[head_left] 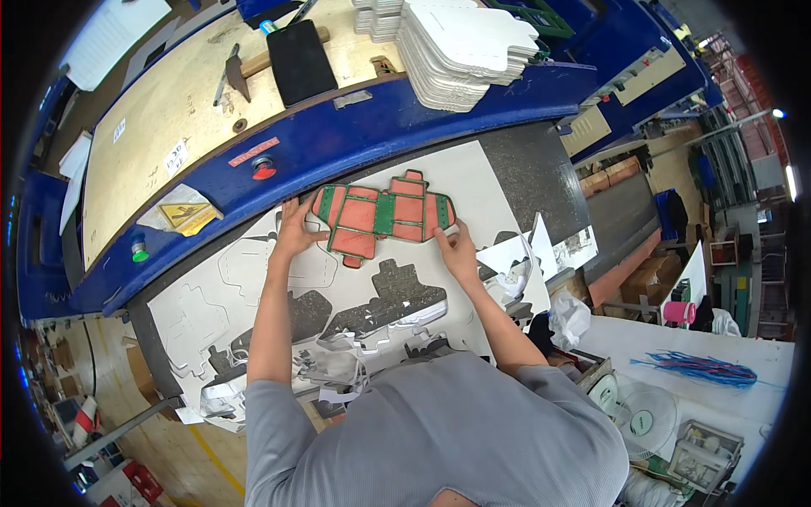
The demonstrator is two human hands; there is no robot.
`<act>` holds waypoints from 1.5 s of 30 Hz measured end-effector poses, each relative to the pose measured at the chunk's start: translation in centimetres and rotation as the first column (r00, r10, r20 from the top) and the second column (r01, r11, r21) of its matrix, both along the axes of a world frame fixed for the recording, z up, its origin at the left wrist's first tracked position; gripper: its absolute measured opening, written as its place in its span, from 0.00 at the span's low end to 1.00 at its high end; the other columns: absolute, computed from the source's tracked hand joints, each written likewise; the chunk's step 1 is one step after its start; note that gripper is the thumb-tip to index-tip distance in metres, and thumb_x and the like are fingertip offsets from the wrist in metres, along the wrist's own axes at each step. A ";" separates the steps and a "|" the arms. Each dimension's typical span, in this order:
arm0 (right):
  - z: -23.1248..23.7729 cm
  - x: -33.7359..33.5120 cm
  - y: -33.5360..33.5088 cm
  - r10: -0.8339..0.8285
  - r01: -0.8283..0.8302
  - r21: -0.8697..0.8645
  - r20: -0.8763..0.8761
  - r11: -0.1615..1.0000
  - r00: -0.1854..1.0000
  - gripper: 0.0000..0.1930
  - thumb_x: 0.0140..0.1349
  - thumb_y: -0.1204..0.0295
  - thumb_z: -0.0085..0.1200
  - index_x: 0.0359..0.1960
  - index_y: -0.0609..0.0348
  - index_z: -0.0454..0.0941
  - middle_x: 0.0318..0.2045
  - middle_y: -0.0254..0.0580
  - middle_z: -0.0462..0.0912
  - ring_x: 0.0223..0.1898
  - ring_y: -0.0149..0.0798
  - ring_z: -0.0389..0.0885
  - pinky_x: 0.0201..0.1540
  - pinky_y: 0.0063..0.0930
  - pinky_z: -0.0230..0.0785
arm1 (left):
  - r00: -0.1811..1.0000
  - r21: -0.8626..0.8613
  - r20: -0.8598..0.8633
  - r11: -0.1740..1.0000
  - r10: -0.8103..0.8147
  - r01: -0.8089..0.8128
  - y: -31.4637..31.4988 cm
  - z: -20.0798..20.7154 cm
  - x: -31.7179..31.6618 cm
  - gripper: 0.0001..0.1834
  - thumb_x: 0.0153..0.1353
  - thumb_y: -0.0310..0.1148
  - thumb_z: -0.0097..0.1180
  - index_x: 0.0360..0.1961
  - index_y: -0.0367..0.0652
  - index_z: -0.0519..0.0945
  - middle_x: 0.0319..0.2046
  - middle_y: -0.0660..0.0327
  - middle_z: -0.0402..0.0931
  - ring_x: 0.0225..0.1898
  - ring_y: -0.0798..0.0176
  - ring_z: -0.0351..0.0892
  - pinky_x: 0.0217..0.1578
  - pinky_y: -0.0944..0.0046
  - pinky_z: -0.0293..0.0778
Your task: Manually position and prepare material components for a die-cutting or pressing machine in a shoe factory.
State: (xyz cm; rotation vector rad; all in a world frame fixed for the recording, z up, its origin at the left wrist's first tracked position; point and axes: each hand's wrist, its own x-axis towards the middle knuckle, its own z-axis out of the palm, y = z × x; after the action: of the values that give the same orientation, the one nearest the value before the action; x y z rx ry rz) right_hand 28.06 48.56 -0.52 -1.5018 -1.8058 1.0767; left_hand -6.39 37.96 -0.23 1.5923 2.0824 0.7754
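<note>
A cutting die (384, 213) with pink panels and green strips lies on a white card sheet (473, 182). My left hand (296, 230) grips its left end, thumb and fingers apart around the edge. At the opposite end, the fingers of my right hand (457, 251) pinch the lower right edge. Below the die, shapes have been cut out of the sheet, and the dark bed (528, 173) shows through the holes. Dashed outlines of flat box blanks (245, 262) are marked to the left of the die.
A blue press beam (355, 127) crosses behind the sheet, with a red button (263, 168) and a green button (139, 252). On its wooden top lie a hammer (239, 74), a black tablet (301, 63) and stacked white blanks (460, 55). Scrap card (334, 363) lies near my body.
</note>
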 end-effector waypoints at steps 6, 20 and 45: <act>-2.8 -1.6 4.5 -0.115 -0.008 -0.292 -0.403 0.956 0.908 0.38 0.60 0.70 0.56 0.65 0.72 0.47 0.31 0.43 0.80 0.30 0.34 0.79 0.33 0.25 0.71 | 0.987 0.018 -0.163 1.000 -0.004 0.007 -1.9 0.9 2.1 0.48 0.36 0.39 0.74 0.63 0.53 0.67 0.69 0.45 0.45 0.71 0.41 0.38 0.68 0.44 0.38; 2.4 -10.4 3.1 0.550 -0.572 0.329 0.167 0.752 0.819 0.38 0.55 0.66 0.59 0.64 0.70 0.54 0.63 0.61 0.59 0.66 0.54 0.56 0.67 0.41 0.50 | 0.974 0.185 0.109 0.958 0.201 -0.218 -5.5 3.6 9.1 0.18 0.52 0.28 0.61 0.47 0.41 0.78 0.44 0.52 0.78 0.50 0.48 0.74 0.53 0.58 0.69; -0.4 3.0 -3.0 0.224 -0.263 0.288 0.164 0.921 0.961 0.45 0.33 0.64 0.74 0.57 0.58 0.63 0.48 0.49 0.66 0.50 0.53 0.63 0.55 0.44 0.57 | 1.000 -0.110 0.014 0.994 -0.005 0.007 0.5 -1.0 -0.6 0.45 0.39 0.40 0.73 0.62 0.54 0.68 0.68 0.47 0.49 0.70 0.40 0.40 0.68 0.49 0.40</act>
State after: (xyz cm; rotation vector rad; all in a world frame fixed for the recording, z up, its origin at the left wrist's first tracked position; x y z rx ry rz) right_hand 31.03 45.55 -0.97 -1.2051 -2.1811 0.7727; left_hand -6.95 38.47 -1.19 1.5295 2.0722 0.6560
